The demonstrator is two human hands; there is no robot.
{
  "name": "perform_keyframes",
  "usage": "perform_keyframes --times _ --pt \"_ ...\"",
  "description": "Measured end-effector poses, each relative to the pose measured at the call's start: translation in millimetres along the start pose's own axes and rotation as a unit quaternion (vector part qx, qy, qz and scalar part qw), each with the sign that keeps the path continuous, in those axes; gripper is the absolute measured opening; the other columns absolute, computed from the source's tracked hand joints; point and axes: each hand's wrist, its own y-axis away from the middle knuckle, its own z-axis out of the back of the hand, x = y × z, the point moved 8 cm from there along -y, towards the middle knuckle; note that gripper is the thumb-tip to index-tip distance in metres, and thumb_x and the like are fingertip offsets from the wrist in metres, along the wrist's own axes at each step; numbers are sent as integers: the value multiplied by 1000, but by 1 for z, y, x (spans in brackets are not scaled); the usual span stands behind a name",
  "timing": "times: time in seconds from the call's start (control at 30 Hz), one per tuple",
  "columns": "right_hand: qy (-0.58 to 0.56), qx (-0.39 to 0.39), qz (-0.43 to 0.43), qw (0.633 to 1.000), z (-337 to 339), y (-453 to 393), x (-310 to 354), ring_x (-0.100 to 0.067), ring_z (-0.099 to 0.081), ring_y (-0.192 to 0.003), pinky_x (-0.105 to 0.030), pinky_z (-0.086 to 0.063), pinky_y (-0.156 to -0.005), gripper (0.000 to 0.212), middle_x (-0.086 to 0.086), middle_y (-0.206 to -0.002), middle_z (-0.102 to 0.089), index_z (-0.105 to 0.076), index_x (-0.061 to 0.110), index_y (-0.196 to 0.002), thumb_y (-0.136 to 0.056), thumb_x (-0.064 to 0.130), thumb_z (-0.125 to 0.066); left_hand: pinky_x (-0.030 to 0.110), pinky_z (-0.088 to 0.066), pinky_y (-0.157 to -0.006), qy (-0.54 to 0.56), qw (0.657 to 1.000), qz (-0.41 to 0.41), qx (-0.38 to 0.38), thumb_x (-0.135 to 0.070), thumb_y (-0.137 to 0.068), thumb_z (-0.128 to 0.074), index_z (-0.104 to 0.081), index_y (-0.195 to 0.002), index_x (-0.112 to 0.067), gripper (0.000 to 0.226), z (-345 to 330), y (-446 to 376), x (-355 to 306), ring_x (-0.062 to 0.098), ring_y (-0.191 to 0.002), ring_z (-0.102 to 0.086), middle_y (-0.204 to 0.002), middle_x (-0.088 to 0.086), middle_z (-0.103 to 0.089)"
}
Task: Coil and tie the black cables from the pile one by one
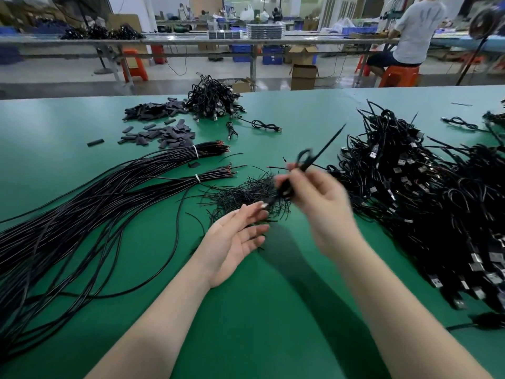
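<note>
Right hand (pixel 318 199) round one cable (pixel 306 162)

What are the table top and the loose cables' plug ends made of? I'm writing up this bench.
Table top: looks like a matte green rubber or vinyl mat, with soft, even sheen. Plug ends: bright silvery shells, probably metal, on black, likely plastic-jacketed, cables.

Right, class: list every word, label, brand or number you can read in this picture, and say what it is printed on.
None can be read.
Cardboard boxes on the floor: no print legible.
Blue crates under the far bench: any marks too small and blurred.
USB plugs in the cable pile: no marks legible.
The cable gripped by the right hand: blurred.
</note>
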Motion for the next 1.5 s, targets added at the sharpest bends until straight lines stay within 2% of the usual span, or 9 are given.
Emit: perform_keyframes --times 0.1,0.2,0.4,0.63,0.8,0.97,1.13,1.27,1.5 --pt "200 -100 135 965 58 -17 69 -9 -62 -69 -17 -47 -58 16 12 -75 -66 -66 33 -103 -97 27 -52 25 -55 -70 18 1000 2 -2 -32 -83 -67 -72 -115 -15 37 5 0 -3 14 -81 -66 -100 2 -71" --pt "603 -216 243 729 134 -45 124 -30 -54 -86 -35 -47 -72 36 -5 -92 -59 -49 29 -130 -98 40 -38 24 -54 -69 -3 1000 1 7 -25 -91 -59 -72 -114 -16 28 4 0 -2 12 -80 -66 -95 0 -71" --pt "792 -193 -157 558 299 -67 72 -50 -42 -119 -63 -34 -101 59 -31 -126 -46 -45 -1 -126 -91 43 -30 24 -55 -68 -8 1000 -10 1 -28 -87 -60 -75 -109 -19 28 5 3 -2 11 -76 -65 -92 -1 -71" --pt "783 -202 -7 588 188 -48 98 -38 -34 -136 -63 -16 -111 56 -22 -142 -43 -46 12 -135 -97 51 -38 21 -51 -58 13 997 -42 -60 -21 -96 -51 -67 -113 -11 25 2 14 -9 9 -63 -57 -77 -1 -63" --pt "566 -22 38 823 52 12 4 -19 -58 -107 -29 -43 -87 31 -1 -121 -64 -65 16 -119 -96 33 -53 21 -49 -55 -132 971 -134 -149 -26 -103 -44 -65 -112 -21 24 10 13 -64 5 -62 -55 -74 -5 -61" --pt "576 -8 16 818 36 38 -58 -13 -58 -100 -25 -41 -72 24 9 -111 -63 -67 23 -111 -96 34 -52 31 -49 -69 -668 673 -166 -272 -21 -100 -43 -55 -134 -20 35 67 3 -152 17 -77 -59 -119 12 -62" --pt "568 -13 28 822 38 37 -57 -10 -59 -95 -25 -44 -69 17 11 -107 -66 -70 23 -101 -94 28 -55 37 -44 -76 -831 435 38 -345 -15 -96 -44 -56 -116 -12 23 160 11 -189 31 -102 -56 -120 11 -59" --pt "574 -12 32 818 36 36 -55 -10 -59 -94 -25 -47 -68 16 11 -106 -66 -71 22 -100 -93 26 -56 30 -42 -69 -813 458 71 -352 -33 -98 -53 -67 -107 -30 17 192 23 -183 25 -99 -61 -111 -1 -65" --pt "570 -14 45 820 33 38 -49 -15 -60 -96 -26 -44 -72 15 5 -104 -68 -72 18 -100 -93 20 -58 36 -35 -68 -589 605 -225 -486 -25 -101 -37 -56 -103 -12 24 159 55 -235 27 -80 -48 -93 9 -57"
